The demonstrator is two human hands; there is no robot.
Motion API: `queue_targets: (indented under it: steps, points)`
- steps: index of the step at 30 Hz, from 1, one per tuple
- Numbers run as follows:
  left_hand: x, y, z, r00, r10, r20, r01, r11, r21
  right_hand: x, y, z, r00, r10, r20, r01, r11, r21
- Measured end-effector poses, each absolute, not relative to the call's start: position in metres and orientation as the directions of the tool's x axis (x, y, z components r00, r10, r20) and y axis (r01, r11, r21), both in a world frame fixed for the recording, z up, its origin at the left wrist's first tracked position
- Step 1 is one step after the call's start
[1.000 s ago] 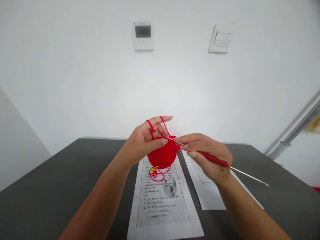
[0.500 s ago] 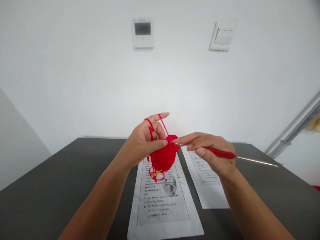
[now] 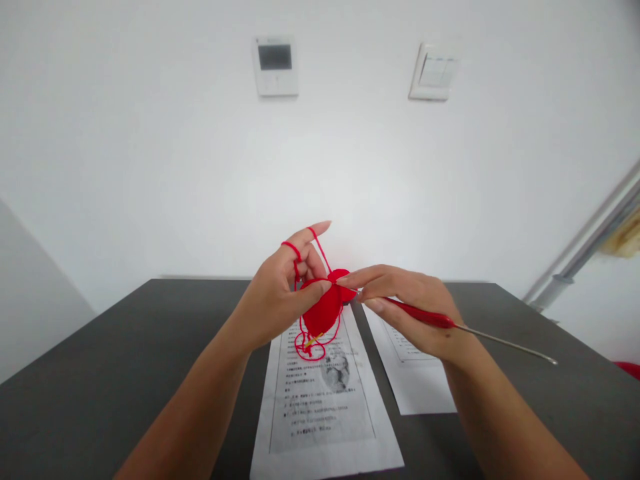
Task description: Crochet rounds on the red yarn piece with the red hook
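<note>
My left hand point(image 3: 283, 293) pinches a small round red crochet piece point(image 3: 324, 310) between thumb and fingers, with red yarn point(image 3: 314, 243) looped over the raised index finger and another finger. My right hand point(image 3: 410, 303) grips a crochet hook with a red handle point(image 3: 425, 317); its metal tip meets the top edge of the red piece. The hook's long metal tail sticks out to the right. Loose red yarn loops and a small yellow marker point(image 3: 313, 341) hang below the piece. Both hands are held above the table.
A dark table point(image 3: 100, 373) holds two printed paper sheets: one under the hands point(image 3: 320, 407), another to its right point(image 3: 417, 373). A white wall behind carries a small screen panel point(image 3: 275, 65) and a light switch point(image 3: 434, 71). A metal rail point(image 3: 585, 260) slants at right.
The right hand has pushed the hook tip back into the red piece's edge. The left hand turned the piece slightly, and the view shifted a little to the right.
</note>
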State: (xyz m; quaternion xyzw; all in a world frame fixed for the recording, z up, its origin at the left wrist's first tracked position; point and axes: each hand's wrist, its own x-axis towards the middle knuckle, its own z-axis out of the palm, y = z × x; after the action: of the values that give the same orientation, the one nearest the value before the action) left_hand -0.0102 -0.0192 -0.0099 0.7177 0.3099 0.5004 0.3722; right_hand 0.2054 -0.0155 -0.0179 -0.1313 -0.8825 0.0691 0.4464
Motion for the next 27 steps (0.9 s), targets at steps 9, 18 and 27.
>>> queue_targets:
  steps: [9, 18, 27]
  points:
    - [-0.005, -0.025, -0.007, 0.311, 0.809, 0.498, 0.156, -0.561, 0.813, 0.191, -0.011, -0.030, -0.481, 0.211, 0.851, 0.229, 0.967, -0.111]
    - [-0.006, -0.020, -0.004, 0.211, 0.883, 0.420, -0.034, -0.423, 0.906, 0.188, 0.001, -0.040, -0.466, 0.090, 0.880, 0.305, 0.950, 0.064]
    - [-0.003, -0.014, -0.007, 0.258, 0.906, 0.335, -0.228, -0.280, 0.933, 0.193, 0.008, -0.043, -0.465, 0.045, 0.884, 0.299, 0.948, 0.109]
